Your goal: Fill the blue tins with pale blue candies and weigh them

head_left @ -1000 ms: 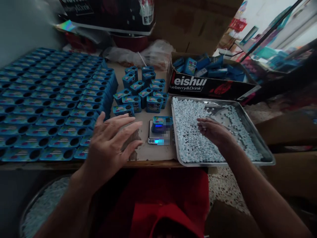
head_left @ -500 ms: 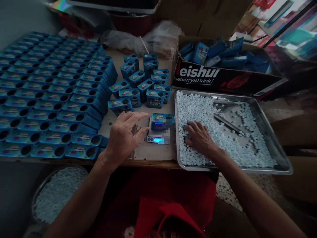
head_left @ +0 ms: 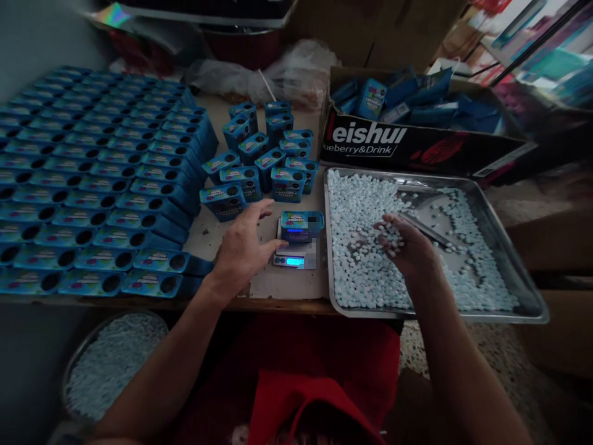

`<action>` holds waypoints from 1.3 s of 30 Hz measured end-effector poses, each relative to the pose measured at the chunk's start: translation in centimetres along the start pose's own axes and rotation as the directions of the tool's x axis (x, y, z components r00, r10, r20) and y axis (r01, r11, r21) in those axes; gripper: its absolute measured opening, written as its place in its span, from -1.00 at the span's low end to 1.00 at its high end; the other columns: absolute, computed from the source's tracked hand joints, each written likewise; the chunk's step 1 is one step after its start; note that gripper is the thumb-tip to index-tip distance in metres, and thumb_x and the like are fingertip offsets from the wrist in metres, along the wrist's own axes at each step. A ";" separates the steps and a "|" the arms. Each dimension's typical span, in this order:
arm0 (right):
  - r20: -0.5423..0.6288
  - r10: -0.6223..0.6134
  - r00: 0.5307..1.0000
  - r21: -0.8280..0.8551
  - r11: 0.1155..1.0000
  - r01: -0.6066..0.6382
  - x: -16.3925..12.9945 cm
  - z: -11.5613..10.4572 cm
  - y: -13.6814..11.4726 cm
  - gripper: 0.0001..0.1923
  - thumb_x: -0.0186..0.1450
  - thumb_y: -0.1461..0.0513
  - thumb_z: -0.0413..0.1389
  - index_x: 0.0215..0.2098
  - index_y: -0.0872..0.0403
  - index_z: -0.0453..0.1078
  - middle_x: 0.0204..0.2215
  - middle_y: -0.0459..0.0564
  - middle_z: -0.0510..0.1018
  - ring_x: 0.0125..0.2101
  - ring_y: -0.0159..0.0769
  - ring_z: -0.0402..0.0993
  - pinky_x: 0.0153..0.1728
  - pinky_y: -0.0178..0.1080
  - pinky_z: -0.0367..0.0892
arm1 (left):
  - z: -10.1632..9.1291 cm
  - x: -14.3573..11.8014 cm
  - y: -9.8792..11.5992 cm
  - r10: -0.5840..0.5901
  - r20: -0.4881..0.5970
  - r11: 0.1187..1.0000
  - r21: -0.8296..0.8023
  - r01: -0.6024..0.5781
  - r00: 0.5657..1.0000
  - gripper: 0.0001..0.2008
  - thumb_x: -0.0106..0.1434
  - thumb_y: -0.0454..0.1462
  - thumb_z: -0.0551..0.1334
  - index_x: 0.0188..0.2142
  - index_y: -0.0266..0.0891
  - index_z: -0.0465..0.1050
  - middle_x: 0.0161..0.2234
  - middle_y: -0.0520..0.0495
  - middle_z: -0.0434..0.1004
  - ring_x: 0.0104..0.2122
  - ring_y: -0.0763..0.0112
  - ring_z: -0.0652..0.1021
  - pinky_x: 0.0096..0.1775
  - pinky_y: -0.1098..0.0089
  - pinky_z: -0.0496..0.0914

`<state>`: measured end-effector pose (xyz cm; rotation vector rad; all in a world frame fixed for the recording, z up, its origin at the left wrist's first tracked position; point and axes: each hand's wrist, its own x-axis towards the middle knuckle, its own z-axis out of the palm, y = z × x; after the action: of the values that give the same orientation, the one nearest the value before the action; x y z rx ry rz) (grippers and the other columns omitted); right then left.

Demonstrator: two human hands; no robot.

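A small blue tin (head_left: 301,225) stands on a little digital scale (head_left: 293,257) with a lit display, near the table's front edge. My left hand (head_left: 241,250) rests on the table just left of the scale, fingers apart, thumb touching the scale's edge. My right hand (head_left: 404,246) hovers cupped over a metal tray (head_left: 509,269) full of pale blue candies (head_left: 361,272), holding a scoop of them. A metal scoop (head_left: 424,227) lies in the tray behind my hand.
Several rows of blue tins (head_left: 92,179) fill the table's left side, and a loose cluster of blue tins (head_left: 264,161) stands behind the scale. A cardboard box (head_left: 417,145) of blue packs sits at the back right. A bowl of candies (head_left: 109,361) is below the table, left.
My right hand went down into the candies and has lifted with a handful. My left hand moved forward and right to the scale's edge. The view shifted slightly.
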<state>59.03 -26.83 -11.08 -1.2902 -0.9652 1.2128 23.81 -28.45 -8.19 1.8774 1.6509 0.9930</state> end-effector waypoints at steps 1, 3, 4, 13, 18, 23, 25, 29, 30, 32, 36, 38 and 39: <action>-0.002 0.008 1.000 0.111 0.994 -0.008 0.2 0.8 -0.1 -0.75 0.18 0.10 0.38 -0.30 0.03 0.47 -0.40 -0.09 0.55 -0.55 -0.48 0.35 -0.60 -0.42 0.24 | 0.5 0.2 -0.2 -0.016 -0.001 0.999 -0.037 0.016 1.000 -0.27 0.08 -0.28 0.52 0.23 -0.10 0.37 0.11 -0.13 0.56 0.12 0.09 0.56 0.19 0.07 0.44; 0.007 0.040 0.999 0.307 0.951 -0.040 0.7 2.4 -0.4 -0.75 0.19 0.17 0.40 -0.28 0.03 0.44 -0.47 -0.17 0.49 -0.60 -0.56 0.28 -0.60 -0.49 0.23 | 1.7 0.8 -0.6 -0.025 0.028 0.990 -0.137 0.028 0.999 -0.36 0.09 -0.25 0.52 0.15 -0.09 0.43 0.08 -0.10 0.58 0.09 0.12 0.58 0.17 0.10 0.45; 0.020 0.086 0.996 0.407 0.909 -0.087 1.1 3.1 -0.6 -0.76 0.22 0.20 0.38 -0.28 0.03 0.41 -0.52 -0.22 0.43 -0.64 -0.60 0.21 -0.63 -0.52 0.20 | 2.3 1.1 -0.6 -0.019 0.052 0.981 -0.192 0.029 0.998 -0.42 0.10 -0.25 0.51 0.11 -0.09 0.45 0.05 -0.08 0.60 0.06 0.15 0.60 0.14 0.13 0.48; 0.076 0.207 0.975 0.743 0.641 -0.193 2.5 4.8 -4.3 -0.79 0.47 0.25 0.06 -0.35 0.02 0.21 -0.41 -0.14 0.55 -0.73 -0.65 -0.06 -0.74 -0.53 0.00 | 5.1 3.8 4.2 0.248 0.078 0.949 -0.219 -0.226 0.966 -0.61 0.17 -0.23 0.46 -0.01 -0.17 0.51 -0.09 -0.08 0.65 -0.08 0.20 0.63 0.03 0.22 0.50; 0.014 -0.001 1.000 0.539 0.842 -0.007 2.2 4.5 -5.7 -0.63 0.39 0.09 0.20 -0.44 -0.02 0.14 -0.54 -0.23 0.35 -0.69 -0.55 -0.15 -0.71 -0.40 -0.03 | 4.9 4.4 5.1 0.214 0.090 0.955 -0.229 -0.189 0.973 -0.64 0.18 -0.24 0.44 -0.03 -0.16 0.51 -0.13 -0.05 0.65 -0.13 0.21 0.63 -0.02 0.24 0.50; 0.000 -0.099 0.995 0.390 0.916 0.091 2.4 5.4 -6.1 -0.56 0.35 -0.10 0.17 -0.44 -0.05 0.14 -0.51 -0.18 0.37 -0.66 -0.49 -0.10 -0.66 -0.29 -0.03 | 5.2 4.0 5.5 0.188 0.074 0.945 -0.285 -0.160 0.979 -0.63 0.15 -0.25 0.44 -0.04 -0.17 0.51 -0.15 -0.03 0.65 -0.15 0.23 0.64 -0.05 0.28 0.51; -0.006 -0.115 0.993 0.400 0.910 0.108 2.4 5.8 -6.5 -0.56 0.35 -0.13 0.16 -0.44 -0.05 0.15 -0.50 -0.16 0.40 -0.66 -0.49 -0.09 -0.66 -0.29 -0.02 | 5.3 4.0 5.9 0.167 0.060 0.943 -0.300 -0.142 0.984 -0.62 0.15 -0.24 0.44 -0.04 -0.17 0.50 -0.17 -0.02 0.65 -0.17 0.24 0.64 -0.06 0.29 0.52; -0.013 -0.161 0.987 0.524 0.840 0.144 2.3 6.5 -7.5 -0.58 0.35 -0.11 0.19 -0.42 -0.04 0.21 -0.47 -0.16 0.44 -0.65 -0.49 -0.02 -0.66 -0.30 0.06 | 5.6 4.1 6.4 0.169 0.059 0.936 -0.323 -0.141 0.984 -0.62 0.14 -0.21 0.46 -0.04 -0.16 0.51 -0.18 -0.01 0.66 -0.18 0.24 0.64 -0.07 0.30 0.52; -0.012 -0.165 0.986 0.558 0.817 0.143 2.3 6.7 -7.7 -0.59 0.35 -0.10 0.19 -0.42 -0.04 0.22 -0.47 -0.16 0.44 -0.65 -0.49 0.01 -0.66 -0.31 0.08 | 5.8 4.1 6.5 0.173 0.065 0.933 -0.332 -0.142 0.983 -0.62 0.14 -0.22 0.46 -0.05 -0.16 0.51 -0.18 -0.01 0.66 -0.18 0.24 0.64 -0.08 0.29 0.52; -0.003 -0.158 0.987 0.610 0.782 0.127 2.4 7.0 -8.0 -0.59 0.36 -0.10 0.20 -0.42 -0.03 0.23 -0.49 -0.17 0.42 -0.65 -0.49 0.05 -0.66 -0.31 0.10 | 6.2 4.2 6.6 0.176 0.070 0.926 -0.351 -0.141 0.982 -0.62 0.13 -0.23 0.46 -0.05 -0.18 0.51 -0.17 -0.02 0.65 -0.17 0.23 0.64 -0.07 0.28 0.52; 0.010 -0.149 0.989 0.636 0.764 0.108 2.8 7.5 -8.2 -0.58 0.35 -0.08 0.22 -0.44 -0.03 0.24 -0.55 -0.20 0.34 -0.66 -0.50 0.05 -0.69 -0.32 0.07 | 6.6 4.3 6.9 0.172 0.096 0.916 -0.381 -0.124 0.980 -0.61 0.14 -0.24 0.46 -0.04 -0.20 0.51 -0.15 -0.05 0.65 -0.15 0.22 0.64 -0.05 0.26 0.52; -0.026 -0.140 0.990 0.613 0.780 0.126 2.7 7.9 -8.2 -0.59 0.35 -0.07 0.23 -0.44 -0.02 0.24 -0.55 -0.20 0.34 -0.65 -0.50 0.08 -0.67 -0.32 0.09 | 6.7 4.2 7.1 0.172 0.106 0.920 -0.373 -0.121 0.979 -0.63 0.15 -0.22 0.45 -0.05 -0.19 0.51 -0.14 -0.05 0.64 -0.14 0.22 0.63 -0.05 0.25 0.52; -0.050 -0.133 0.990 0.597 0.791 0.136 2.5 8.2 -8.2 -0.59 0.35 -0.07 0.22 -0.44 -0.02 0.25 -0.55 -0.20 0.35 -0.64 -0.50 0.11 -0.65 -0.32 0.11 | 6.7 4.2 7.2 0.173 0.111 0.921 -0.371 -0.121 0.979 -0.63 0.16 -0.21 0.45 -0.05 -0.19 0.51 -0.14 -0.05 0.64 -0.14 0.23 0.63 -0.06 0.25 0.52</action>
<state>52.24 -22.18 -2.55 -0.7017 -0.5755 1.2629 33.71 -24.82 -6.29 1.7897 1.1636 1.1100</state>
